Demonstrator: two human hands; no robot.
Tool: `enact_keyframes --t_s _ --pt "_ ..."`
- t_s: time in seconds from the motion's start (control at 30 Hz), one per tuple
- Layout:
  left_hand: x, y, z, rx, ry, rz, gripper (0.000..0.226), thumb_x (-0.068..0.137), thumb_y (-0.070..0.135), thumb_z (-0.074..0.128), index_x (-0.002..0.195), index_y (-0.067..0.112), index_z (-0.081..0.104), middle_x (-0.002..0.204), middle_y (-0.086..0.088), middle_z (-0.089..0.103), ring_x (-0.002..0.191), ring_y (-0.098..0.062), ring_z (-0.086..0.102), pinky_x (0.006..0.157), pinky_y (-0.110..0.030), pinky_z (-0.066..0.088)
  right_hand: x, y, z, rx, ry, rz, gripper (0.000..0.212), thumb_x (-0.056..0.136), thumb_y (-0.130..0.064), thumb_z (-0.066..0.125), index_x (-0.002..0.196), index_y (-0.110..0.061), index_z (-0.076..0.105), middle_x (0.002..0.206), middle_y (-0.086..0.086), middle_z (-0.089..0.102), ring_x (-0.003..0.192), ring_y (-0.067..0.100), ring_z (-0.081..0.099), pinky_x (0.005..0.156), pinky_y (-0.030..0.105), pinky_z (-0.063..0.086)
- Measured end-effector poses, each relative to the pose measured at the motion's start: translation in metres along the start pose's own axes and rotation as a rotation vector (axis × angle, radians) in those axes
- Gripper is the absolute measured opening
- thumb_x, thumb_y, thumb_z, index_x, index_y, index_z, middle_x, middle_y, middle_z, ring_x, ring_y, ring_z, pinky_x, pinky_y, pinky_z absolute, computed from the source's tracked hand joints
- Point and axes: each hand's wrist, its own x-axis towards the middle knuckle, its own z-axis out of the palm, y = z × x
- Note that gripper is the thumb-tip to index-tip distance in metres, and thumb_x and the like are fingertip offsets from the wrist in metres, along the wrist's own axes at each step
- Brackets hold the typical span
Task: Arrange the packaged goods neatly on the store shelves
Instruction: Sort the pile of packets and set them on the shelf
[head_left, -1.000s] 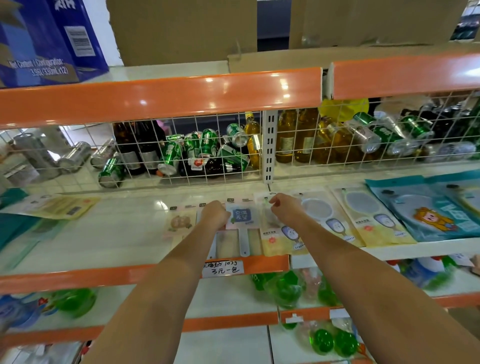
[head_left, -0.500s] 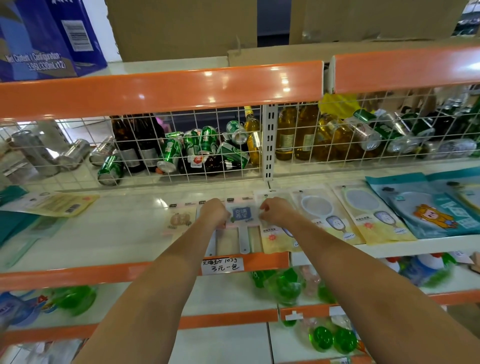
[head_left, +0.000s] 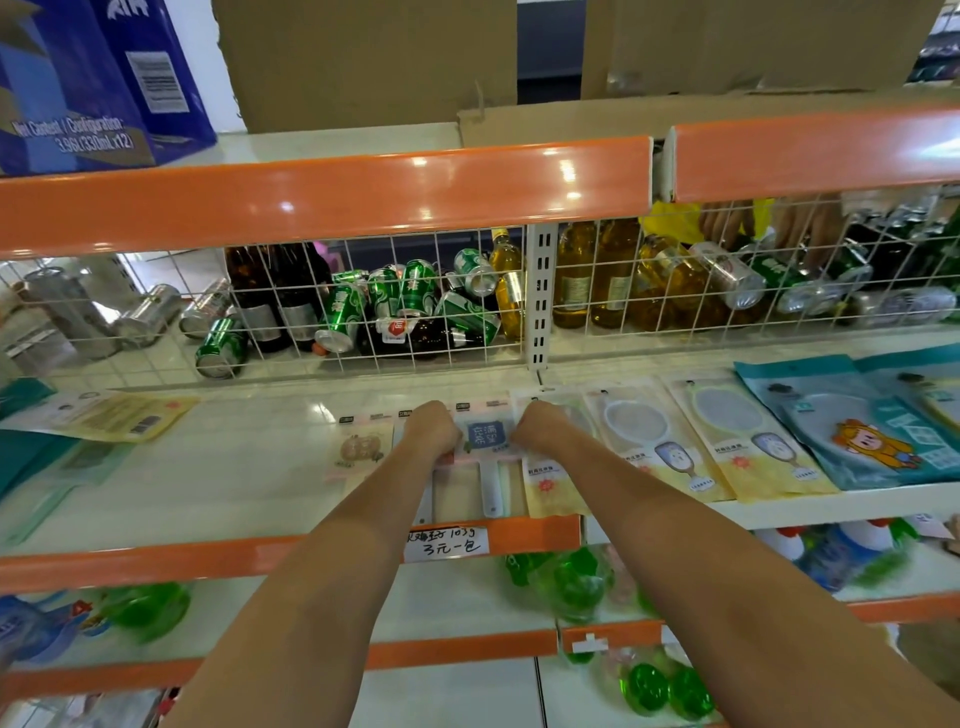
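Note:
A flat packaged fan with a blue label (head_left: 485, 435) lies on the white middle shelf (head_left: 218, 467). My left hand (head_left: 431, 428) grips its left edge and my right hand (head_left: 540, 426) grips its right edge. A second pack with a beige picture (head_left: 359, 449) lies just left of it, partly tucked under. Yellow packs with round mirrors (head_left: 639, 441) (head_left: 748, 431) lie in a row to the right, then teal cartoon packs (head_left: 862, 426).
A wire fence (head_left: 363, 291) backs the shelf, with cans and bottles behind it. Another person's hands (head_left: 769, 223) reach in at the far right. Yellow and teal packs (head_left: 104, 415) lie at the left. Green bottles sit on lower shelves. A handwritten price tag (head_left: 447, 543) hangs on the orange rail.
My right hand moved left from the yellow mirror pack to the right edge of the blue-label pack. My left hand stayed on the pack's left edge.

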Motion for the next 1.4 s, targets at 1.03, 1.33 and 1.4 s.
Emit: enact_keyframes --t_s 1.03,1.33,1.4 --pt "-0.044 -0.024 -0.031 0.568 0.116 0.15 0.044 0.097 0.04 0.038 0.133 0.015 0.048 0.132 -0.011 0.047 0.122 -0.028 0.041 0.099 -0.042 0.035 -0.028 -0.007 -0.008 -0.447 0.179 -0.335 0.046 0.092 -0.015 0.047 0.138 -0.015 0.041 0.137 0.009 0.042 0.128 0.027 0.036 0.105 0.039 0.032" --pt "-0.085 -0.074 -0.054 0.463 0.137 -0.028 0.046 0.097 0.041 0.039 0.134 0.015 0.045 0.137 -0.012 0.044 0.127 -0.031 0.039 0.1 -0.045 0.034 -0.046 -0.057 0.021 -0.405 0.131 -0.513 0.045 0.094 -0.018 0.045 0.139 -0.015 0.038 0.14 0.008 0.04 0.129 0.027 0.035 0.106 0.039 0.03" --pt "-0.091 -0.09 -0.066 0.444 0.169 -0.049 0.047 0.096 0.041 0.04 0.135 0.015 0.044 0.136 -0.012 0.045 0.126 -0.031 0.04 0.099 -0.045 0.035 -0.054 -0.077 0.025 -0.39 0.136 -0.558 0.045 0.095 -0.019 0.044 0.14 -0.015 0.037 0.141 0.008 0.039 0.129 0.027 0.035 0.106 0.04 0.031"
